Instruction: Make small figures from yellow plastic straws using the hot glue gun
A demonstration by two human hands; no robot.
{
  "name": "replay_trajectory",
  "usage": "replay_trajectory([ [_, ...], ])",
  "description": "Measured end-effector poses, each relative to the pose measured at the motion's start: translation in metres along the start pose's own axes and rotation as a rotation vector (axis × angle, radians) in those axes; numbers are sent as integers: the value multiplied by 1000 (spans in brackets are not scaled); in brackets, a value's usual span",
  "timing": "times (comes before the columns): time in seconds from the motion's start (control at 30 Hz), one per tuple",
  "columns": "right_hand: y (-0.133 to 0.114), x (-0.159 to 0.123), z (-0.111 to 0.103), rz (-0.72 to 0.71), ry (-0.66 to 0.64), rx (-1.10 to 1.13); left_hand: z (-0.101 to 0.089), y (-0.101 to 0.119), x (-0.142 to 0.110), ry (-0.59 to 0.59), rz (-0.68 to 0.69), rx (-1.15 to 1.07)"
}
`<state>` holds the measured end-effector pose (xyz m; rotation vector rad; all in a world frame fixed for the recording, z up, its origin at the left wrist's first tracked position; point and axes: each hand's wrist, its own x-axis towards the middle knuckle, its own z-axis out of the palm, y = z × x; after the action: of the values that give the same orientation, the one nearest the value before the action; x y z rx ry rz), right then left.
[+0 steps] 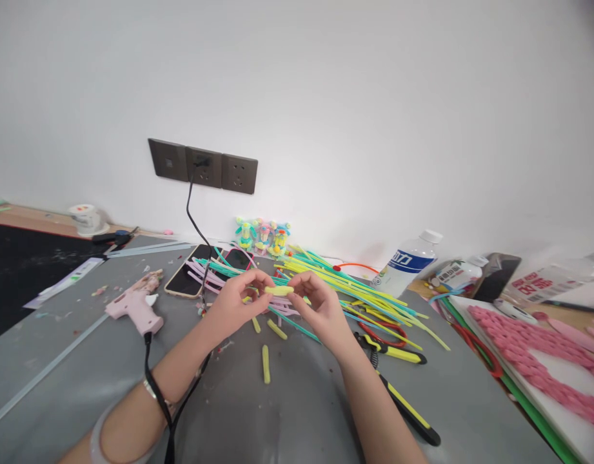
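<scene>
A person held a short yellow piece point(279, 290) by its two ends above a gray tabletop point(219, 419), the left hand point(238, 301) pinching one end between thumb and fingers and the right hand point(322, 312) pinching the other. Three loose yellow pieces point(266, 365) lay on the tabletop just below the hands, well within reach. Behind the fingers spread a pile of fuzzy stems point(369, 287) in yellow, teal and lilac, its left end partly across a phone point(183, 281) with a dark screen. A second phone point(239, 259), edged in pink, lay near the first. Three small colorful figures point(262, 237) stood in a row at the foot of the white wall point(349, 116). To the left, a pale pink glue gun point(137, 305) rested on its side, its black cord trailing toward the left forearm, where a bracelet circled the wrist. Beside the right forearm lay a pair of pliers point(409, 412) with yellow-and-black handles, spread apart. A tilted-looking water bottle point(407, 261) with a blue label stood behind the stems, while a pink braided piece point(514, 345) lay farther right. A dark socket panel point(202, 166) was fixed to the wall, a black plug in its middle section.
</scene>
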<state>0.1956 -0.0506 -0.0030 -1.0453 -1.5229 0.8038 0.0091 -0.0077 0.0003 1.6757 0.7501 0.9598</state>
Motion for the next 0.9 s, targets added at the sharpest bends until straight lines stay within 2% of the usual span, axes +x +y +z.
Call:
replay_trajectory([
  [0.5, -3, 2, -2, -46, 25, -176, -1, -1, 0, -14, 4, 2],
  [0.9, -4, 0, 1, -79, -23, -160, 0, -2, 0, -22, 45, 52],
])
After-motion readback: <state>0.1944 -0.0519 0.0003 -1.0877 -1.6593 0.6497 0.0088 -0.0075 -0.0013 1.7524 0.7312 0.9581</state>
